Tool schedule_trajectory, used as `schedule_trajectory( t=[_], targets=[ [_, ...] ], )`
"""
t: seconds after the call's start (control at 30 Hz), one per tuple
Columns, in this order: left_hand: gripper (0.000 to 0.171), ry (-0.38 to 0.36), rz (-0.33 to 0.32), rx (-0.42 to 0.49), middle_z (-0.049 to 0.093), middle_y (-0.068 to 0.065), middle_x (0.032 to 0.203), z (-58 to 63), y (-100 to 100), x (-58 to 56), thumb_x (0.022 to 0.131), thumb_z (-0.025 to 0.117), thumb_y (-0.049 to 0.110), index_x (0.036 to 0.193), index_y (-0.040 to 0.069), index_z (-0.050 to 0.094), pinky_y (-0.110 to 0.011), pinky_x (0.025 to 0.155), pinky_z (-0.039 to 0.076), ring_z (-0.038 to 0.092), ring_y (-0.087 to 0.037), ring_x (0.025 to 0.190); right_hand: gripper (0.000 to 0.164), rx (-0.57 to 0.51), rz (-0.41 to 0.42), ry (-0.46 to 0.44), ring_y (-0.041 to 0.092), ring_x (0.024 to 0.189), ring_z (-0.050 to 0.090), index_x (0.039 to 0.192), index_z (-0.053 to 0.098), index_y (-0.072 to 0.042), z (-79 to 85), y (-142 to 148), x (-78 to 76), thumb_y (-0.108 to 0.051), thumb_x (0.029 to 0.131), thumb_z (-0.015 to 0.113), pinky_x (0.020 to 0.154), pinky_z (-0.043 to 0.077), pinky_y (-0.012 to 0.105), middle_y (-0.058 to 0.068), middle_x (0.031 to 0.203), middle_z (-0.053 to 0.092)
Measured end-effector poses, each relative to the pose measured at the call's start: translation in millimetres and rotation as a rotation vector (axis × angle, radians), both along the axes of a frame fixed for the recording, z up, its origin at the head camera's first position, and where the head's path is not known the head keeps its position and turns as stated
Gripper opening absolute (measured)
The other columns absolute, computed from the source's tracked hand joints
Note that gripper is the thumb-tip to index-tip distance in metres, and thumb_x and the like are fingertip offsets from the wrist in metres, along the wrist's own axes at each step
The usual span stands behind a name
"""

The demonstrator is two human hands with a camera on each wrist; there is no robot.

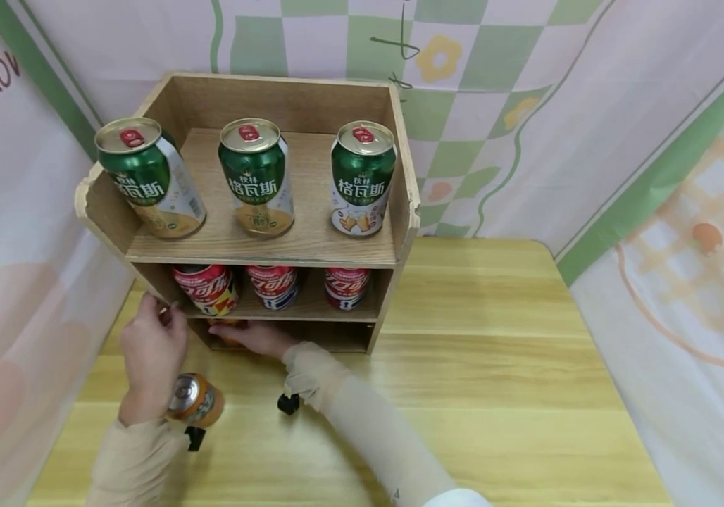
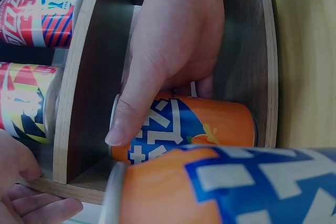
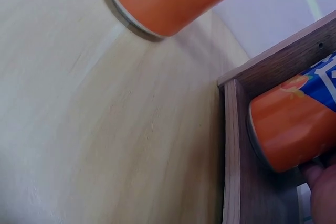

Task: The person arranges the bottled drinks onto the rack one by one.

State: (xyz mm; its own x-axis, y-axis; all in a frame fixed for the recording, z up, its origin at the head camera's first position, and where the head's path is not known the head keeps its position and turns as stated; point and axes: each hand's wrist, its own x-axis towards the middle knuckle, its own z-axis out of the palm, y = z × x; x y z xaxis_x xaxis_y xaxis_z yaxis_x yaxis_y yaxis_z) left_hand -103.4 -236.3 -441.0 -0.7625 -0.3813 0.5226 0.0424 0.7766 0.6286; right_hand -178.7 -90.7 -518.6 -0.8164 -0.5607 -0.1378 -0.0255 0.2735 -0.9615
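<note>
My right hand [image 1: 262, 338] reaches into the lowest tier of a small wooden shelf [image 1: 273, 251] and grips an orange soda can [image 2: 223, 121] at its left end. In the left wrist view the thumb lies across that can's blue-and-white label; the other fingers are mostly hidden behind it. The right wrist view shows the can's base [image 3: 286, 135] on the bottom board. My left hand [image 1: 155, 348] holds the shelf's left side panel, thumb on one face and fingers on the other. Just right of my left wrist, a second orange soda can [image 1: 202, 403] stands on the table.
Three green kvass cans [image 1: 254, 179] stand on the top tier. On the middle tier are three red cola cans [image 1: 273, 285]. Light wood tabletop [image 1: 495, 366] extends to the right, and printed cloth [image 1: 451, 105] hangs behind and at both sides.
</note>
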Motion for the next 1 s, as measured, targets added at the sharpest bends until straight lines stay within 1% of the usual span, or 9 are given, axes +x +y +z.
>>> schedule_trajectory(
  t=[0.13, 0.27, 0.4, 0.47, 0.5, 0.63, 0.73, 0.9, 1.0],
  targets=[
    [0.017, 0.003, -0.001, 0.007, 0.07, -0.034, 0.088, -0.9, 0, 0.1, 0.092, 0.058, 0.0, 0.104, -0.011, 0.063, -0.062, 0.061, 0.057, 0.07, -0.05, 0.074, 0.061, -0.016, 0.017, 0.011, -0.002, 0.129, 0.045, 0.149, 0.047, -0.019, -0.1, 1, -0.7, -0.037, 0.096, 0.07, 0.108, 0.036, 0.015, -0.012, 0.148, 0.049],
    [0.015, 0.014, -0.01, -0.003, 0.07, -0.034, 0.087, -2.8, -1, -0.7, 0.092, 0.059, 0.0, 0.102, -0.011, 0.062, -0.062, 0.06, 0.057, 0.07, -0.05, 0.073, 0.049, -0.041, 0.079, -0.024, -0.003, 0.121, 0.051, 0.142, 0.058, -0.017, 0.1, 5, -3.4, -0.035, 0.097, 0.069, 0.103, 0.04, 0.015, -0.013, 0.14, 0.056],
    [0.015, 0.021, -0.015, -0.008, 0.07, -0.034, 0.086, -4.1, -1, -1.2, 0.092, 0.059, -0.001, 0.102, -0.012, 0.062, -0.062, 0.059, 0.056, 0.069, -0.051, 0.072, 0.052, -0.095, 0.132, -0.052, -0.003, 0.128, 0.048, 0.147, 0.053, -0.016, 0.0, 13, -7.5, -0.03, 0.099, 0.067, 0.107, 0.038, 0.016, -0.013, 0.144, 0.055],
    [0.016, 0.018, -0.015, -0.003, 0.07, -0.035, 0.087, -3.8, -1, -0.9, 0.092, 0.059, -0.001, 0.103, -0.013, 0.062, -0.062, 0.06, 0.057, 0.069, -0.051, 0.073, 0.061, -0.101, 0.127, -0.038, -0.001, 0.134, 0.044, 0.152, 0.046, -0.016, 1.2, 18, -8.3, -0.034, 0.098, 0.068, 0.111, 0.035, 0.016, -0.011, 0.15, 0.051],
    [0.016, 0.018, -0.016, -0.003, 0.069, -0.035, 0.088, -3.5, -1, -0.8, 0.092, 0.059, -0.002, 0.103, -0.013, 0.062, -0.062, 0.061, 0.057, 0.069, -0.051, 0.073, 0.065, -0.09, 0.125, -0.049, 0.001, 0.137, 0.043, 0.154, 0.043, -0.015, 1.4, 20, -8.0, -0.039, 0.098, 0.067, 0.112, 0.035, 0.017, -0.009, 0.152, 0.049],
    [0.017, 0.012, -0.013, -0.005, 0.07, -0.035, 0.089, -3.2, -1, -1.0, 0.092, 0.059, -0.001, 0.104, -0.013, 0.062, -0.062, 0.061, 0.058, 0.069, -0.052, 0.074, 0.093, 0.102, 0.051, -0.113, 0.015, 0.142, 0.042, 0.159, 0.035, -0.016, 5.3, 34, -1.9, -0.069, 0.088, 0.063, 0.113, 0.039, 0.026, 0.0, 0.16, 0.042],
    [0.016, 0.011, -0.011, -0.012, 0.07, -0.034, 0.088, -3.4, -1, -1.5, 0.092, 0.059, 0.0, 0.103, -0.012, 0.062, -0.062, 0.061, 0.057, 0.069, -0.051, 0.074, 0.102, 0.197, 0.009, -0.128, 0.023, 0.145, 0.04, 0.162, 0.028, -0.021, 5.8, 44, 2.6, -0.077, 0.083, 0.062, 0.114, 0.04, 0.033, 0.003, 0.163, 0.037],
    [0.015, 0.006, -0.016, -0.016, 0.07, -0.034, 0.087, -2.5, -1, -1.5, 0.092, 0.058, 0.0, 0.101, -0.011, 0.061, -0.063, 0.061, 0.056, 0.069, -0.052, 0.073, 0.095, 0.149, -0.007, -0.009, 0.024, 0.151, 0.029, 0.164, 0.017, -0.025, 4.2, 56, 7.6, -0.058, 0.092, 0.068, 0.12, 0.033, 0.037, 0.002, 0.168, 0.025],
    [0.015, -0.002, -0.019, -0.011, 0.069, -0.035, 0.087, -2.2, -1, -0.1, 0.093, 0.058, 0.0, 0.102, -0.012, 0.061, -0.063, 0.061, 0.056, 0.069, -0.052, 0.074, 0.097, 0.186, -0.008, 0.026, 0.029, 0.15, 0.03, 0.164, 0.016, -0.017, 5.0, 63, 14.4, -0.054, 0.092, 0.07, 0.12, 0.034, 0.041, 0.01, 0.167, 0.026]
  ],
)
